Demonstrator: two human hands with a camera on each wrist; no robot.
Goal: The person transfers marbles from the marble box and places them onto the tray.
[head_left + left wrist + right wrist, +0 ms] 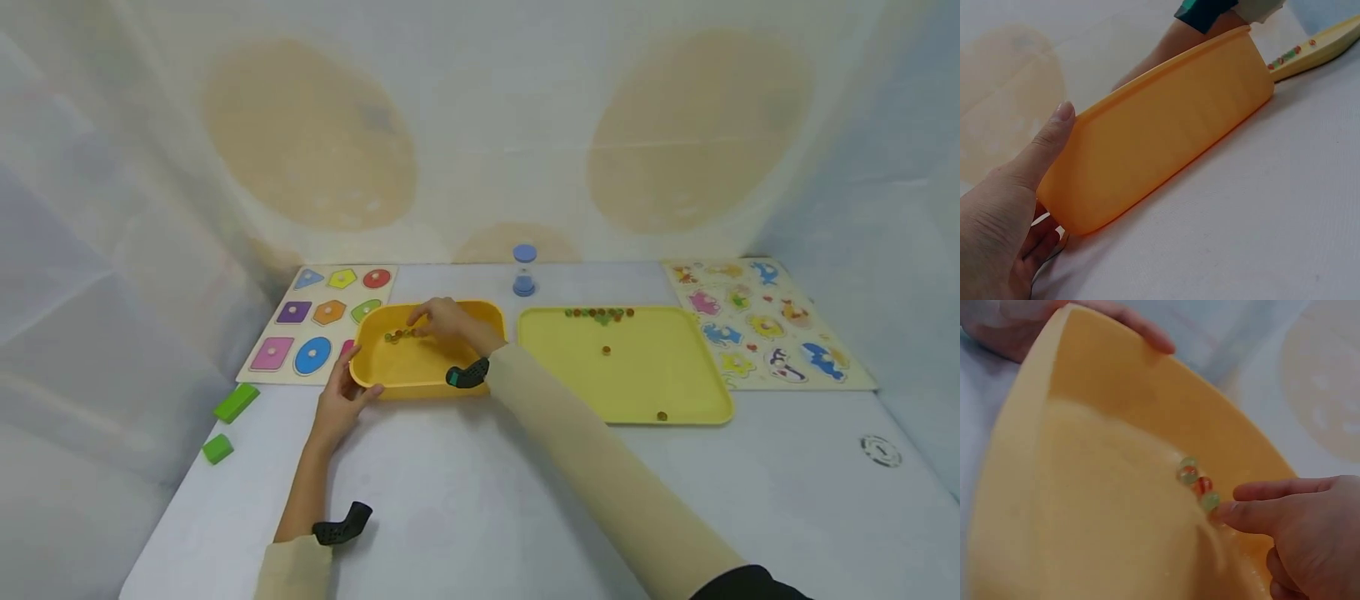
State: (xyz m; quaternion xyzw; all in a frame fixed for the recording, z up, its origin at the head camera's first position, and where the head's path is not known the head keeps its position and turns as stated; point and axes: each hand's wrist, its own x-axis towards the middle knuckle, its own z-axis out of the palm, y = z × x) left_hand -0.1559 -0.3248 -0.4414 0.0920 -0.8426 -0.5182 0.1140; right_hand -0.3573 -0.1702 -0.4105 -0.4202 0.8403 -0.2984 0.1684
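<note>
In the head view, an orange-yellow plastic basin (408,367) stands on the white table, with several glass marbles (397,336) lined up toward its back wall. My left hand (341,408) holds the basin's left corner, and the left wrist view shows the thumb (1054,134) along the outer wall and the other fingers curled behind. Inside the basin reaches my right hand (446,321). Seen from the right wrist, its thumb (1250,515) is right at the end of the marble row (1204,485), with the index finger stretched above it and the other fingers bent.
Right of the basin lies a shallow yellow tray (645,375) with more marbles along its back edge. A shape puzzle board (262,333) and an animal puzzle board (757,333) flank them. A small clear bottle (523,271) stands behind. Green blocks (236,402) lie left.
</note>
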